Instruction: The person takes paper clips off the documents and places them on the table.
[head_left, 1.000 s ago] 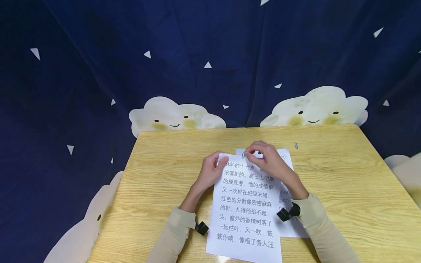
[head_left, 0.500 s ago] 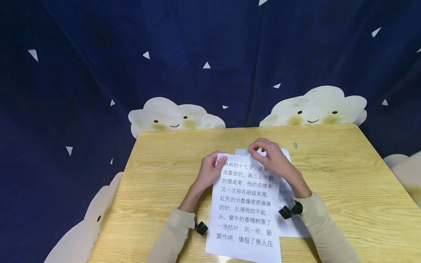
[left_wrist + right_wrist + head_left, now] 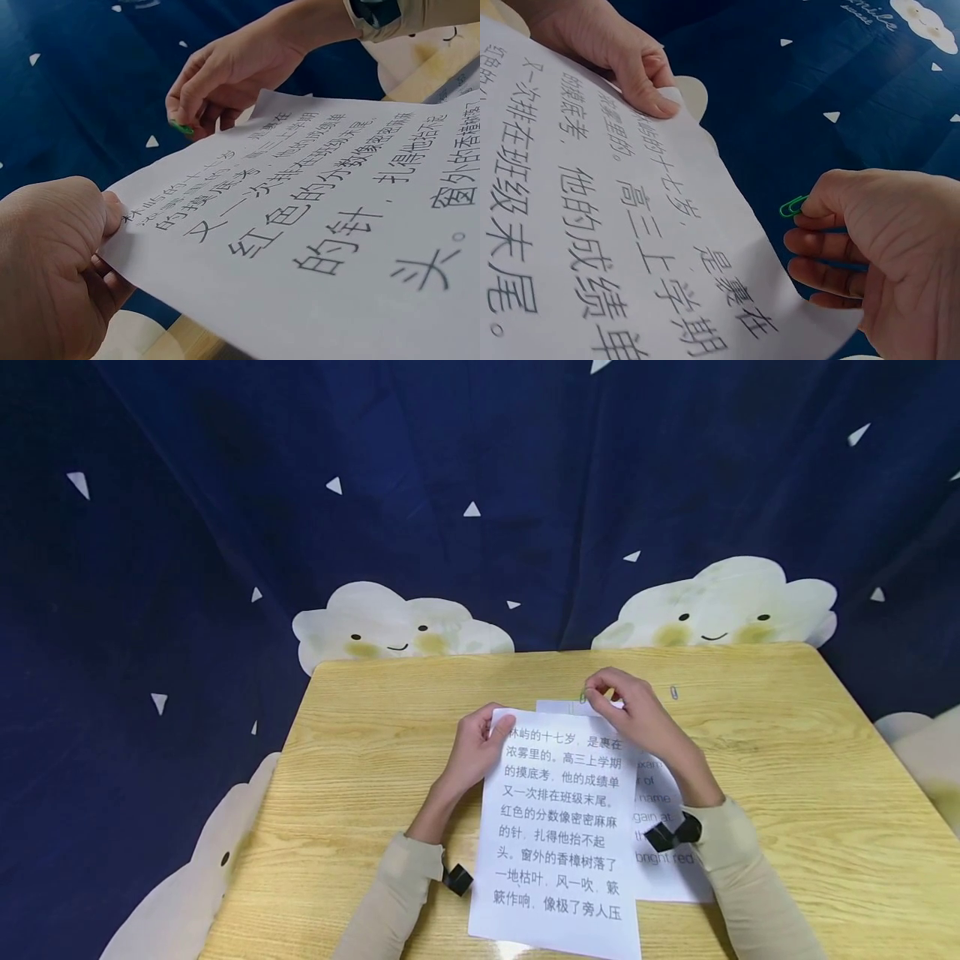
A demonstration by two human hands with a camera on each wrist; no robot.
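Note:
My left hand (image 3: 478,745) pinches the top left corner of a white sheet of paper (image 3: 555,835) printed with large Chinese characters, thumb on the front. The sheet is raised and tilted toward me. My right hand (image 3: 633,710) pinches a green paper clip (image 3: 793,206) between thumb and forefinger, just past the sheet's top edge near its right corner. In the right wrist view the clip stands apart from the paper. Beneath, partly covered, lies another sheet (image 3: 663,877) with English text. At its top edge, a light-coloured clip (image 3: 571,707) shows faintly.
A blue paper clip (image 3: 674,692) lies on the wooden table (image 3: 375,718), beyond and to the right of the papers. A dark blue curtain (image 3: 450,460) with white triangles and clouds hangs behind the table's far edge.
My right hand has moved right and away from me with the green paper clip, from over the held sheet's top edge to past it. The left hand stays on its corner.

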